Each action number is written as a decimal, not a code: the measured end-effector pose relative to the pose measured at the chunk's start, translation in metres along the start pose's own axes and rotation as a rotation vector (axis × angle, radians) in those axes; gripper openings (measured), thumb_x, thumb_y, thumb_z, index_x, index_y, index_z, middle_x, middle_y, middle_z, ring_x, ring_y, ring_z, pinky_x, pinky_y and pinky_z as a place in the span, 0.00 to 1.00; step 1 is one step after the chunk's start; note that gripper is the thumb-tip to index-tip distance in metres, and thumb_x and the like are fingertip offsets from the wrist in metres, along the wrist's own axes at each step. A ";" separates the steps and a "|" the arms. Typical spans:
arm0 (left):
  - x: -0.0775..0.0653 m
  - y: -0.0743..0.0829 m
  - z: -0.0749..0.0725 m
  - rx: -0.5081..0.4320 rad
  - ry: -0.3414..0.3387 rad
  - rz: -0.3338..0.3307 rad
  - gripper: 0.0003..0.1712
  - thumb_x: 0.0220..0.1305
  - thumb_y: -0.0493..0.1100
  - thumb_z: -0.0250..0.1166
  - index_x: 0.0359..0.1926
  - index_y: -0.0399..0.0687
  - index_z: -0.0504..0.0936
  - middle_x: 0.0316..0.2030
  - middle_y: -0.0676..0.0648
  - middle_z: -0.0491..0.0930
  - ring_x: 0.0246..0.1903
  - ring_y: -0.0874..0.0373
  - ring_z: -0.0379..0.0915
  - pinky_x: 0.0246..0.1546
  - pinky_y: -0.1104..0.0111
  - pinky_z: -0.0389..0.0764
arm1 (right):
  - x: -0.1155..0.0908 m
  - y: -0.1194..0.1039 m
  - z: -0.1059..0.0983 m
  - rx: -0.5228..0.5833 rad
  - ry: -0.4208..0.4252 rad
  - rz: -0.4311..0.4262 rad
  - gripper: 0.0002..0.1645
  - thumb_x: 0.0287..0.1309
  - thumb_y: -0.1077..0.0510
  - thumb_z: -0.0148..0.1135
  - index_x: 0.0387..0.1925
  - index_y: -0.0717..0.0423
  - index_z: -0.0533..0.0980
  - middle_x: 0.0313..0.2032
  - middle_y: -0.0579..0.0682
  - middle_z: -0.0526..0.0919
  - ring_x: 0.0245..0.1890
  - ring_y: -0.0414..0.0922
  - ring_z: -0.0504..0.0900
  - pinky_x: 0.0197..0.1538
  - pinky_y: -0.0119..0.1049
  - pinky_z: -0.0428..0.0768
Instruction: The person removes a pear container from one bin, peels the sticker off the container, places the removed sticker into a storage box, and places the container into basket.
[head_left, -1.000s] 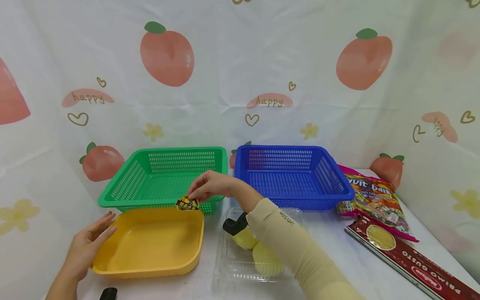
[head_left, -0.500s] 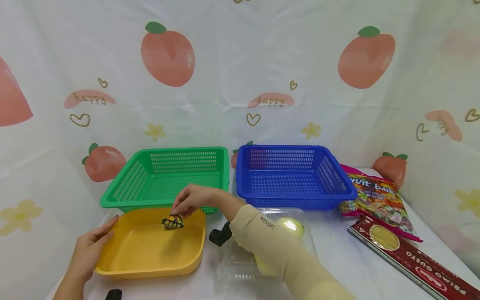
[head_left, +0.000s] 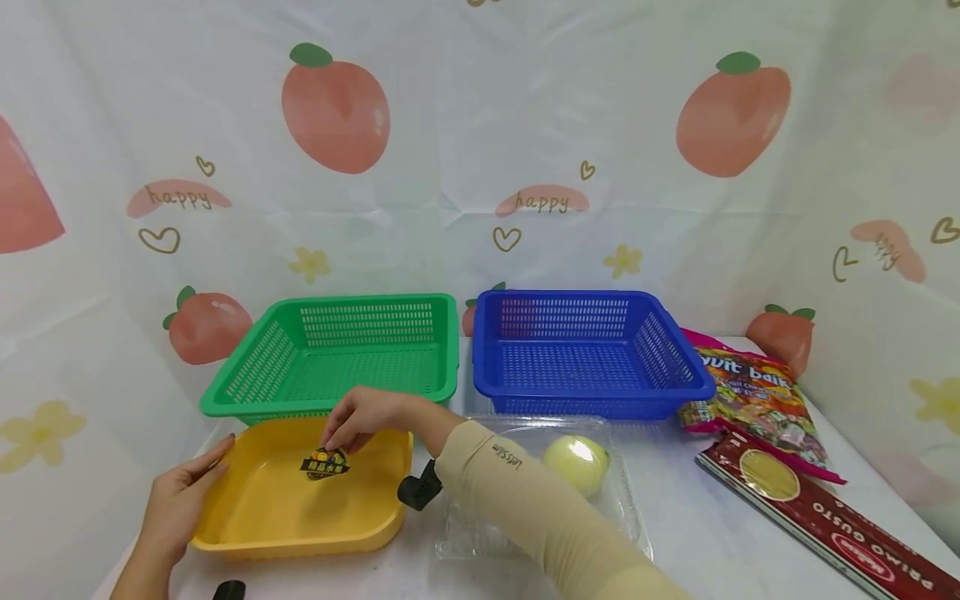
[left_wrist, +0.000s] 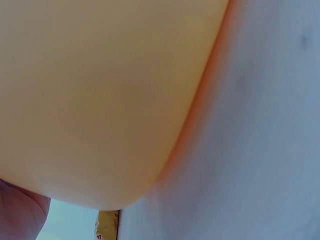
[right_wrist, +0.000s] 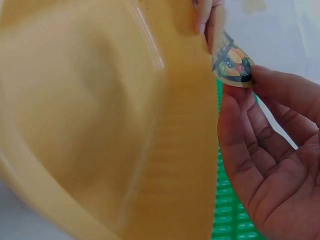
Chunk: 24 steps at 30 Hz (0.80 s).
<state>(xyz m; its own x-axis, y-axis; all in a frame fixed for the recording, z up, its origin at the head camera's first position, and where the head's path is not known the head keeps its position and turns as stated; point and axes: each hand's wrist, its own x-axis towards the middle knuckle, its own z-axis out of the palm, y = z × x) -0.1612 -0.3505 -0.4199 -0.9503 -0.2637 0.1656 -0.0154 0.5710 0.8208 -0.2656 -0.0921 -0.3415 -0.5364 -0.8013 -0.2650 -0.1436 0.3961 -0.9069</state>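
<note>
A fruit label (head_left: 323,467) was pinched by the right hand (head_left: 369,419); the yellow tray (head_left: 288,521) was touched at 9 o'clock by the left hand (head_left: 178,497), its finger grip unclear.

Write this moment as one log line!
right hand: pinches label over tub | left hand: at tub's left edge | green basket: behind tub

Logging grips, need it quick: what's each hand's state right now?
Left hand: open, touching the yellow tub.
Right hand: closed, pinching the sticker.
</note>
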 end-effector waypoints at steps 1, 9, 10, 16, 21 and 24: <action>0.000 0.000 0.000 0.010 -0.001 -0.008 0.21 0.70 0.47 0.51 0.62 0.52 0.68 0.53 0.74 0.68 0.39 0.98 0.56 0.39 0.97 0.64 | 0.001 0.001 0.001 0.000 0.006 0.002 0.09 0.57 0.67 0.59 0.39 0.67 0.80 0.33 0.53 0.85 0.23 0.39 0.77 0.35 0.30 0.83; 0.000 0.001 0.000 0.025 0.010 0.003 0.21 0.70 0.47 0.51 0.61 0.51 0.68 0.54 0.71 0.68 0.40 0.99 0.56 0.39 0.97 0.63 | 0.011 0.005 0.010 -0.047 0.049 0.027 0.09 0.56 0.69 0.59 0.38 0.67 0.81 0.34 0.57 0.86 0.23 0.39 0.78 0.33 0.31 0.84; 0.000 0.001 0.000 0.026 0.009 0.004 0.21 0.70 0.47 0.51 0.61 0.52 0.68 0.54 0.70 0.69 0.39 0.99 0.56 0.39 0.97 0.63 | 0.012 0.005 0.012 -0.060 0.050 0.031 0.09 0.56 0.69 0.60 0.38 0.67 0.81 0.35 0.57 0.86 0.23 0.39 0.79 0.34 0.31 0.84; 0.000 0.002 0.000 0.047 0.004 -0.012 0.21 0.70 0.48 0.50 0.62 0.52 0.67 0.57 0.66 0.67 0.40 0.99 0.54 0.39 0.97 0.63 | 0.015 0.003 0.020 -0.129 0.050 0.056 0.09 0.55 0.69 0.60 0.38 0.66 0.82 0.37 0.56 0.86 0.29 0.43 0.84 0.34 0.31 0.84; -0.001 0.001 0.001 0.041 0.008 -0.007 0.20 0.70 0.48 0.50 0.62 0.55 0.68 0.58 0.65 0.68 0.40 0.98 0.54 0.40 0.97 0.63 | 0.014 0.001 0.025 -0.159 0.057 0.092 0.10 0.55 0.71 0.59 0.39 0.67 0.82 0.39 0.57 0.86 0.32 0.46 0.85 0.35 0.32 0.84; -0.001 0.001 0.001 0.030 0.011 0.001 0.21 0.70 0.47 0.50 0.62 0.53 0.68 0.55 0.70 0.68 0.40 0.98 0.55 0.39 0.97 0.63 | 0.015 0.001 0.026 -0.196 0.056 0.100 0.11 0.55 0.71 0.59 0.40 0.65 0.82 0.40 0.55 0.86 0.31 0.45 0.85 0.33 0.30 0.84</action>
<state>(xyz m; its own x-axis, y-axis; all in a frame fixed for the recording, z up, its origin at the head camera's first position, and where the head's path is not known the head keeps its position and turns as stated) -0.1603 -0.3489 -0.4194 -0.9470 -0.2710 0.1726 -0.0234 0.5942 0.8040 -0.2517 -0.1153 -0.3547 -0.6010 -0.7295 -0.3265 -0.2433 0.5561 -0.7947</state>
